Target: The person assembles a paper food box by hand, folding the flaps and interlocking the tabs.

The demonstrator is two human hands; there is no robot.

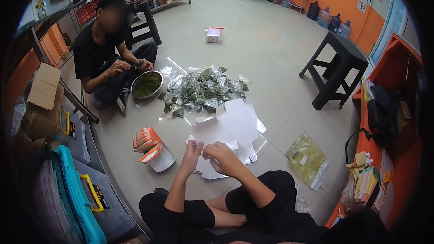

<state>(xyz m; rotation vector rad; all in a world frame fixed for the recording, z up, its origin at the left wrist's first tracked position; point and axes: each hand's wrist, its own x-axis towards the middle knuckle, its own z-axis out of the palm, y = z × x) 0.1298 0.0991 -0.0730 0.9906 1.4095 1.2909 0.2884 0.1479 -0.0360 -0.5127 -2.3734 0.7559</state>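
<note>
Both hands are raised close together at the near left edge of a pile of flat white cartons (239, 124). My left hand (193, 154) is closed, thumb and fingers pinching the edge of a white carton. My right hand (220, 156) has its fingers bent toward the left one, closed at the same carton; its fingertips are partly hidden. Left of my hands stand several folded orange-and-white cartons (149, 142), with one white side toward me. Beyond the white pile lies a heap of small clear packets (208, 88) with green contents.
At far left a seated co-worker (101, 49) works over a steel bowl (148, 85) of green stuff. A greenish plastic bag (307, 160) lies at right, near a black stool (337, 70). Lidded bins (97, 194) line the left; an orange shelf (366, 140) borders the right.
</note>
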